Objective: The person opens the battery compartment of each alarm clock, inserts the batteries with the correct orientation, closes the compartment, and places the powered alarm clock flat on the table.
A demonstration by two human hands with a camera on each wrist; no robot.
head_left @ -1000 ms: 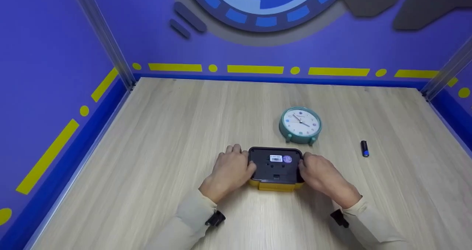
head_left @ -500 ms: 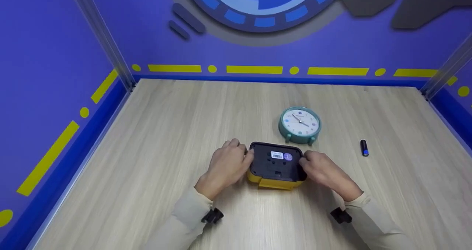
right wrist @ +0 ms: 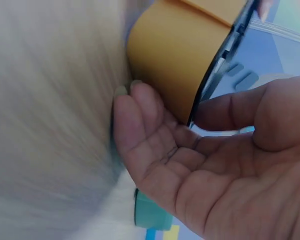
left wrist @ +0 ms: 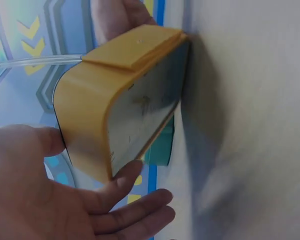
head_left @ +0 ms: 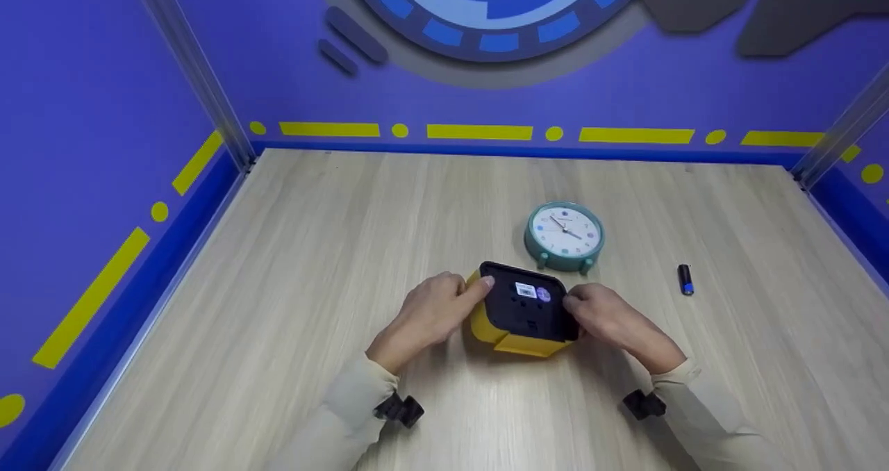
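A yellow clock with a black back [head_left: 510, 309] is held by both hands, its back facing up and its left side raised off the table. In the left wrist view, the clock [left wrist: 90, 110] shows its dial turned toward the tabletop. My left hand [head_left: 432, 310] pinches its left end, thumb on the black back and index finger at the dial edge. At the right end my right hand [head_left: 611, 320] grips it, thumb on the back, with curled fingers [right wrist: 145, 115] against the yellow side near the table. A round teal clock [head_left: 565, 235] lies face up just beyond.
A black and blue battery [head_left: 685, 280] lies on the wooden table [head_left: 333, 249] to the right. Blue printed panels [head_left: 472, 103] stand along the back and sides of the table.
The yellow clock has tilted, its left side rising and its back turning toward the right. My left thumb has moved onto the black back. The teal clock and battery stay put.
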